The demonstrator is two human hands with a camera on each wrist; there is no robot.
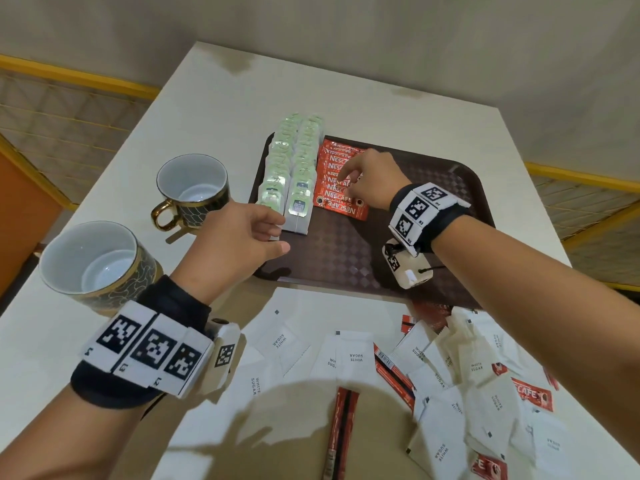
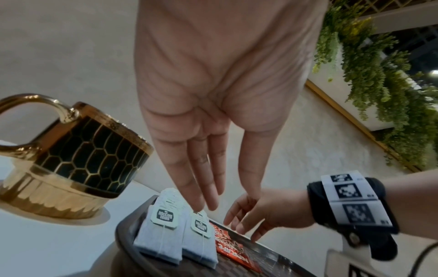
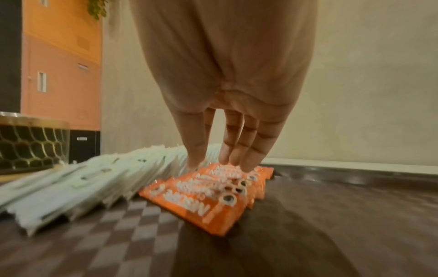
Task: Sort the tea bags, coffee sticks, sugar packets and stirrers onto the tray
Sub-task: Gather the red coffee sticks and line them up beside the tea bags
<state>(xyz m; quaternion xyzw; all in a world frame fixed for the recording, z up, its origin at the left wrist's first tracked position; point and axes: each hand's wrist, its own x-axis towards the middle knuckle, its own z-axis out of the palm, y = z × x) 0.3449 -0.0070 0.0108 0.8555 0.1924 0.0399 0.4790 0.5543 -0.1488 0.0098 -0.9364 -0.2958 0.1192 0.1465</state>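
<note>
A dark brown tray (image 1: 346, 251) holds two rows of pale tea bags (image 1: 299, 174) along its left side. Beside them lies a row of red coffee sticks (image 1: 332, 157). My right hand (image 1: 346, 181) rests on that row, its straight fingertips (image 3: 246, 166) pressing the coffee sticks (image 3: 201, 204). My left hand (image 1: 282, 235) reaches to the near end of the tea bags, and its straight fingers (image 2: 201, 206) touch the nearest tea bag (image 2: 199, 234). Neither hand holds anything. White sugar packets (image 1: 349, 355) and loose coffee sticks (image 1: 533, 393) lie on the table in front of the tray.
Two black-and-gold mugs stand left of the tray, one further back (image 1: 192, 188) and one nearer (image 1: 93, 261). A long red-and-black stick (image 1: 341, 434) lies near the table's front edge. The tray's right half (image 1: 433, 188) is bare.
</note>
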